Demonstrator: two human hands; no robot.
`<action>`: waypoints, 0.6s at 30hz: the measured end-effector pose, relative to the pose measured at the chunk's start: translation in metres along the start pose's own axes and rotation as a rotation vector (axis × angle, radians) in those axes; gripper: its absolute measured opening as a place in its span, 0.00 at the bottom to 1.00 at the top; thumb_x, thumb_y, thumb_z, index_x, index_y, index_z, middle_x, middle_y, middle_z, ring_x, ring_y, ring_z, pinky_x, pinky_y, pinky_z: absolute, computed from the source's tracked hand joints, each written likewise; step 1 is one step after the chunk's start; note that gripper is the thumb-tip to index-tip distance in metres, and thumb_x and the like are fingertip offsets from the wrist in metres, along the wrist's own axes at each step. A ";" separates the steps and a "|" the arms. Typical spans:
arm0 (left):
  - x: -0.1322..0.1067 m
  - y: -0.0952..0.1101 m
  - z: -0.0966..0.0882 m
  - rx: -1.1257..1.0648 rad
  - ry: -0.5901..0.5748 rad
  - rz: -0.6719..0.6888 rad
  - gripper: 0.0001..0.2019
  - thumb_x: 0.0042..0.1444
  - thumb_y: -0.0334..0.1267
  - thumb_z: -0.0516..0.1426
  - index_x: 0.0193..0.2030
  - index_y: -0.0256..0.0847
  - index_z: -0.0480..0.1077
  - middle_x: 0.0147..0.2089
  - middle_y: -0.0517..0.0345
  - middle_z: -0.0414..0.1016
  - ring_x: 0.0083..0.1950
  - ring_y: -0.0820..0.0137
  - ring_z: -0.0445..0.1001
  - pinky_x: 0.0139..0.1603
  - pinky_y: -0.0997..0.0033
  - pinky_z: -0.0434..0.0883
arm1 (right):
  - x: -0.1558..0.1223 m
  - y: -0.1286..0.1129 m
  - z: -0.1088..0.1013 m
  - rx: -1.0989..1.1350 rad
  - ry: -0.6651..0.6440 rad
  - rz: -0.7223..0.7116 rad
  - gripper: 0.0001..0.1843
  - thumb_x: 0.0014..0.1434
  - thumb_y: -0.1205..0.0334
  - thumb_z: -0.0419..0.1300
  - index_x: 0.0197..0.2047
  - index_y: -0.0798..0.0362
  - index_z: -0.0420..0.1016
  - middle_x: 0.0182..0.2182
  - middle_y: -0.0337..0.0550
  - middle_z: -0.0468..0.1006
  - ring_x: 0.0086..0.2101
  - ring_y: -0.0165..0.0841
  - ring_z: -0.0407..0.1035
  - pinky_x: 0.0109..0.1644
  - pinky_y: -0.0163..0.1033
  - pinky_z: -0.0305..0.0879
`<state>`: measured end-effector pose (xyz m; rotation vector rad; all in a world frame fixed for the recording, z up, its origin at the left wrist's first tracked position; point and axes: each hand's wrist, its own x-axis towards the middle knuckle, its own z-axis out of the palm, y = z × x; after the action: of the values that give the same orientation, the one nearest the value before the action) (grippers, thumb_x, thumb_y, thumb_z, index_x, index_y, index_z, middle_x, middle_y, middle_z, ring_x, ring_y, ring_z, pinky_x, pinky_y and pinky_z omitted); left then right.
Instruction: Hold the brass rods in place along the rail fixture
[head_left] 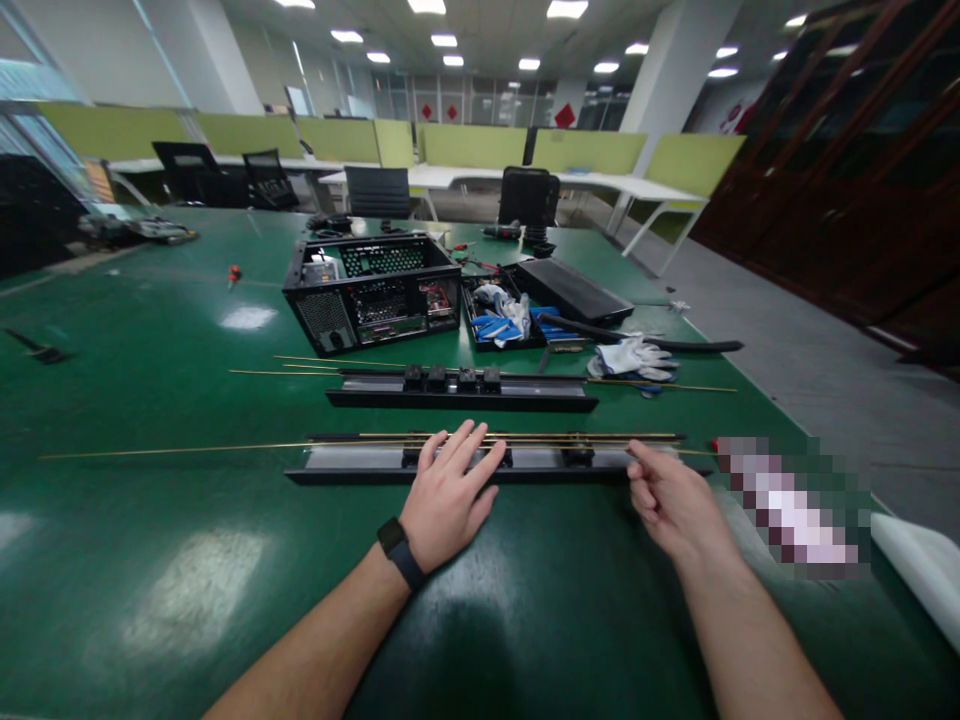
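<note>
My left hand (448, 492) lies flat with fingers spread on the middle of a long black and grey strip (360, 464) on the green table (150, 560). Thin brass rods (225, 447) run along the strip's far edge and stick out to the left. My right hand (667, 497) is at the strip's right end, fingers curled in a pinch near the rods' ends; what it grips is too small to make out. A black watch sits on my left wrist.
A second strip (461, 391) with black blocks and more rods lies farther back. Behind it stand an open black computer case (371, 290), a tray of blue parts (499, 315), a flat black panel (574, 290) and white gloves (630, 357). Office chairs and desks stand beyond.
</note>
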<state>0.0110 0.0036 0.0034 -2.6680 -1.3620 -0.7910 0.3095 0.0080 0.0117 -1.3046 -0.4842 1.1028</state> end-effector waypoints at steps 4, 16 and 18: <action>0.000 -0.001 0.001 0.001 0.003 0.000 0.25 0.65 0.40 0.55 0.69 0.48 0.62 0.73 0.49 0.59 0.74 0.56 0.55 0.71 0.46 0.52 | 0.002 0.000 -0.001 0.008 0.009 0.016 0.18 0.44 0.59 0.75 0.25 0.55 0.68 0.19 0.37 0.71 0.11 0.21 0.53 0.08 0.26 0.44; 0.000 0.000 0.001 -0.003 0.008 0.001 0.26 0.64 0.40 0.55 0.69 0.49 0.61 0.72 0.49 0.59 0.74 0.56 0.55 0.71 0.46 0.52 | 0.010 -0.008 -0.011 0.029 0.192 -0.054 0.12 0.50 0.62 0.70 0.28 0.55 0.70 0.18 0.33 0.68 0.11 0.21 0.54 0.08 0.26 0.44; 0.000 0.000 0.001 -0.001 0.013 0.002 0.26 0.64 0.40 0.56 0.69 0.48 0.62 0.72 0.49 0.59 0.74 0.55 0.55 0.71 0.46 0.52 | 0.005 -0.002 -0.004 0.003 0.094 -0.037 0.16 0.46 0.59 0.74 0.27 0.55 0.70 0.19 0.34 0.70 0.11 0.21 0.54 0.08 0.26 0.44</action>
<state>0.0113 0.0036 0.0025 -2.6592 -1.3566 -0.8073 0.3156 0.0102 0.0115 -1.3333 -0.4343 1.0063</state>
